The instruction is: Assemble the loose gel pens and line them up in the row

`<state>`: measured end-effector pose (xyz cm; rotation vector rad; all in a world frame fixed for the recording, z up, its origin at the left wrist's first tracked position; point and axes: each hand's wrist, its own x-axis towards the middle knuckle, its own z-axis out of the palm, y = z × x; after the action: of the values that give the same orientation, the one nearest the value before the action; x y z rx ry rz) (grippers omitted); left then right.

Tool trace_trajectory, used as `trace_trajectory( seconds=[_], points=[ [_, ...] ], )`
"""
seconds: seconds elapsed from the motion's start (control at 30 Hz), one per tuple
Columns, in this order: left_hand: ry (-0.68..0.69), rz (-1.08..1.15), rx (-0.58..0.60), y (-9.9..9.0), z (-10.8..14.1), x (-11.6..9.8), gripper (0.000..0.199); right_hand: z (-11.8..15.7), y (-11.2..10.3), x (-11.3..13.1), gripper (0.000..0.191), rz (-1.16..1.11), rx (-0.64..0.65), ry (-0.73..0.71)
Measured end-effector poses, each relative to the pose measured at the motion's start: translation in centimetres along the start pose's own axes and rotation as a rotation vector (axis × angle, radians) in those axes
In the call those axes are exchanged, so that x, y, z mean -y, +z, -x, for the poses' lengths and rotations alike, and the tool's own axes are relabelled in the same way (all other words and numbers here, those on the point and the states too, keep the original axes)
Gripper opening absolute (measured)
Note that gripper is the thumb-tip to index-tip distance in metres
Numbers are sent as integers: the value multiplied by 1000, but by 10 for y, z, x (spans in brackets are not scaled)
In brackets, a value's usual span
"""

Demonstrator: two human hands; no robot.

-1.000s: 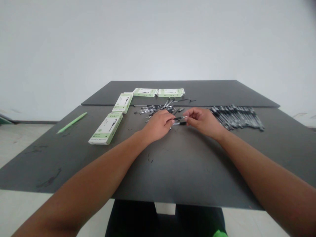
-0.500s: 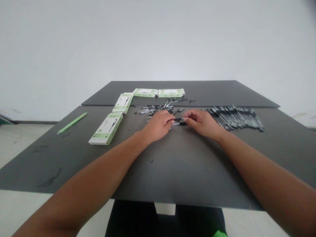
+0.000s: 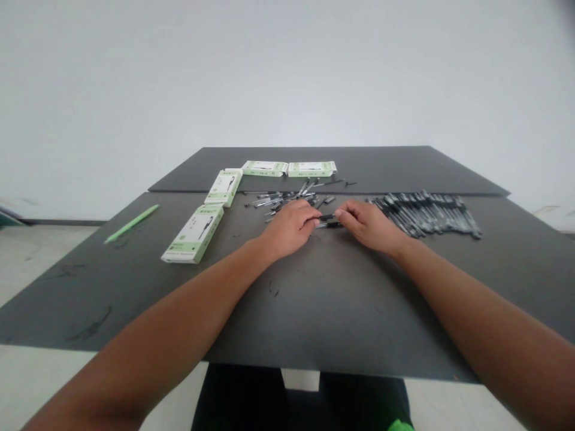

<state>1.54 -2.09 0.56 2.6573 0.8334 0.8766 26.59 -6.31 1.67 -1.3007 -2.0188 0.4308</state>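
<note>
Between my two hands is a dark pen (image 3: 327, 217), held level just above the grey table. My left hand (image 3: 293, 227) is closed around its left end, fingertips pressed together. At its right end the fingers of my right hand (image 3: 366, 222) pinch it; the very tip is hidden by them. Another pen (image 3: 329, 225) lies on the table right below. Beyond my left hand, a loose heap of clear and black pen parts (image 3: 274, 199) is partly covered by that hand. To the right of my right hand, many black-and-clear pens (image 3: 426, 214) lie side by side in a row.
Two green-and-white pen boxes (image 3: 194, 233) lie end to end at the left, and two more boxes (image 3: 311, 169) lie across the back. A light green pen-like stick (image 3: 132, 224) rests at the far left. A seam crosses the table (image 3: 314, 323) behind the heap.
My right fingers have closed further over the pen's right end, hiding its clear tip. My left hand has hardly moved.
</note>
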Motion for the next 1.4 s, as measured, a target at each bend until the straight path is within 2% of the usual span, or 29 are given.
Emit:
trace_trajectory(
  seconds=[0.37, 0.43, 0.57, 0.7, 0.9, 1.4],
  points=[
    [-4, 24, 7, 1, 0, 0, 24, 2, -1, 0, 51, 1, 32, 15],
    [-13, 24, 8, 1, 0, -1, 23, 4, -2, 2, 48, -34, 2, 12],
    [-26, 32, 13, -1, 0, -2, 22, 6, 0, 1, 27, -110, -86, -8],
    [-23, 39, 8, -1, -1, -1, 22, 6, 5, -4, 25, -116, -76, -13],
    [-3, 37, -2, 2, 0, 2, 20, 4, 7, -6, 9, -76, -77, -62],
    [21, 41, -4, 2, 0, 2, 22, 4, 1, -1, 17, -48, -22, -71]
  ],
)
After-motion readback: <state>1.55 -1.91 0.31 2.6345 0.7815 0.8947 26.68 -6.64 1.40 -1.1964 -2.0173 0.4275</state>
